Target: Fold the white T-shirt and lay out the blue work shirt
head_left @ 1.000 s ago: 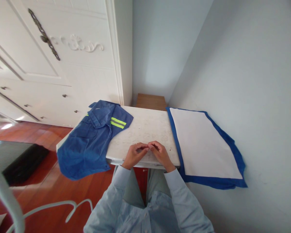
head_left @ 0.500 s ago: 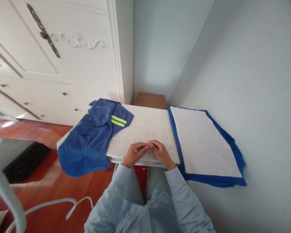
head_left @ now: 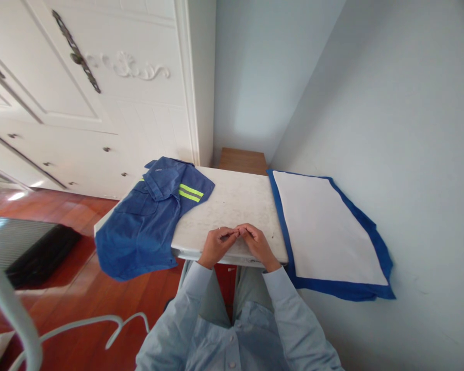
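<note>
My left hand [head_left: 219, 245] and my right hand [head_left: 255, 242] meet fingertip to fingertip above the front edge of a white table [head_left: 232, 201]. Both are closed in a pinch; whatever lies between the fingers, if anything, is too small to make out. To the left, a blue work shirt [head_left: 147, 221] with a yellow-and-grey reflective stripe lies folded over the table, part of it hanging off the front. On the right is a white rectangular sheet [head_left: 328, 226] on top of blue cloth [head_left: 332, 289], which sticks out around its edges.
A white wardrobe [head_left: 139, 113] stands beyond the table at the left, and a grey wall [head_left: 410, 129] runs along the right. Behind the table is a wooden box-like piece [head_left: 243, 159]. On the red wooden floor sits a black case [head_left: 42, 257] near a curved pale metal frame [head_left: 11, 309].
The view has shifted slightly, so the surroundings appear a little further right. My hands stay pinched together in nearly the same place.
</note>
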`<state>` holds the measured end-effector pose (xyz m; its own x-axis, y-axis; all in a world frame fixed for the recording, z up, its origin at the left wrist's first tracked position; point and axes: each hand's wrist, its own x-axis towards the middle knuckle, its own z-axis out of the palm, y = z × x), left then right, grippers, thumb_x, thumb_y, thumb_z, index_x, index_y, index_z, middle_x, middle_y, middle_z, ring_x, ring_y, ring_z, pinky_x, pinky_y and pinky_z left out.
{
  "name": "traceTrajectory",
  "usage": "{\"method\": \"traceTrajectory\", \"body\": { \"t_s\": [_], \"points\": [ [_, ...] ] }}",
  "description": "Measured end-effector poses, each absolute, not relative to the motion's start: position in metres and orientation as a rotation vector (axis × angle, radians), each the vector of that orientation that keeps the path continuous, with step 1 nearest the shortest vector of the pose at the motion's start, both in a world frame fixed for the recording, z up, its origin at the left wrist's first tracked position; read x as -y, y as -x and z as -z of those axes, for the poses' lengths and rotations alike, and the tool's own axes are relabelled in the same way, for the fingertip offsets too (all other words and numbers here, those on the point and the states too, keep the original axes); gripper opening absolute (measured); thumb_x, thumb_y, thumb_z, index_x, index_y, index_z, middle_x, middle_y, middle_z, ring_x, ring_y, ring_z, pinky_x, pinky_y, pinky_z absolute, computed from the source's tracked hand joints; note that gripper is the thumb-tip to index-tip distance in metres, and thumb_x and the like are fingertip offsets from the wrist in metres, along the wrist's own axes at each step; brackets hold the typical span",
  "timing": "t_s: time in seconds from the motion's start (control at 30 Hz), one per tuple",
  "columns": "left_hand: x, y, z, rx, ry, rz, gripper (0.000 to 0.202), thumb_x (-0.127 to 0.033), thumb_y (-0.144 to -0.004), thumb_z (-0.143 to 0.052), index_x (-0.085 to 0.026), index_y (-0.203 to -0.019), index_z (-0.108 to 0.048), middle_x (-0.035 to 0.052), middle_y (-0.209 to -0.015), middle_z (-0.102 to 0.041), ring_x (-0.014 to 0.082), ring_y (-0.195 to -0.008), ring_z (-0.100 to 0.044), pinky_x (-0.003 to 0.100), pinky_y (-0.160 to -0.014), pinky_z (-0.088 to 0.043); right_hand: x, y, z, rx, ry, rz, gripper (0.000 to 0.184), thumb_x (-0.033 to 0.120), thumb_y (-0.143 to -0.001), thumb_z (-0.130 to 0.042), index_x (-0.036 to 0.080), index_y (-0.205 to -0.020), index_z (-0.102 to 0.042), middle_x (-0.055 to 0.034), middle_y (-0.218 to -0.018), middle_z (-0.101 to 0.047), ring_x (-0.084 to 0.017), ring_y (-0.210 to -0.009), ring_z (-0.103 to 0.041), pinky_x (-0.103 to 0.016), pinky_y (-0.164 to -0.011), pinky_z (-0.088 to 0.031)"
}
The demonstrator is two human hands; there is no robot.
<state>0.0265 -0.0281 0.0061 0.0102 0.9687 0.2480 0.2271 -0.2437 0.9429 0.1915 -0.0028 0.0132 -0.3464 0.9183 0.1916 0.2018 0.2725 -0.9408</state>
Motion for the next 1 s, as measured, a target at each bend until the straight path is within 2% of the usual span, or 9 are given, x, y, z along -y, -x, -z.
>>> {"method": "traceTrajectory", "body": {
  "t_s": [0.27, 0.73, 0.87, 1.0],
  "points": [
    [0.03, -0.025, -0.011, -1.225, -1.571, -1.24, 0.023, -0.038, -0.087, -0.064, -0.021, -0.091, -0.079, 0.0058, -0.092, -0.078, 0.021, -0.084, -0.071, 0.031, -0.079, -0.054, 0.002, -0.191, -0.011, 1.767, 1.032, -1.102, 0.035, 0.052, -0.097, -0.051, 0.022, -0.094, -0.07, -0.0048, -0.094, -0.072, -0.021, -0.09, -0.065, -0.032, -0.083, -0.048],
    [0.033, -0.027, -0.016, -1.295, -1.538, -1.243, 0.024, -0.039, -0.086, -0.063, -0.017, -0.08, -0.074, 0.0056, -0.079, -0.075, 0.0187, -0.077, -0.067, 0.029, -0.074, -0.053, 0.005, -0.189, -0.013, 1.778, 1.017, -1.055, 0.034, 0.049, -0.097, -0.05, 0.022, -0.091, -0.07, -0.005, -0.09, -0.071, -0.022, -0.087, -0.064, -0.033, -0.08, -0.048],
    [0.032, -0.018, -0.016, -1.287, -1.414, -1.285, 0.03, -0.045, -0.083, -0.067, -0.016, -0.086, -0.072, 0.0075, -0.084, -0.074, 0.0188, -0.078, -0.068, 0.029, -0.073, -0.054, 0.006, -0.19, -0.012, 1.771, 1.026, -1.068, 0.034, 0.049, -0.096, -0.051, 0.022, -0.09, -0.07, -0.0055, -0.09, -0.071, -0.023, -0.087, -0.064, -0.034, -0.079, -0.048],
    [0.023, 0.02, -0.019, -1.527, -1.412, -1.393, 0.03, -0.046, -0.081, -0.068, -0.017, -0.089, -0.071, 0.0064, -0.084, -0.073, 0.0183, -0.075, -0.068, 0.029, -0.071, -0.054, 0.006, -0.19, -0.009, 1.757, 1.034, -1.069, 0.031, 0.048, -0.095, -0.053, 0.023, -0.091, -0.071, -0.0058, -0.093, -0.072, -0.024, -0.089, -0.064, -0.034, -0.08, -0.048]
  ]
}}
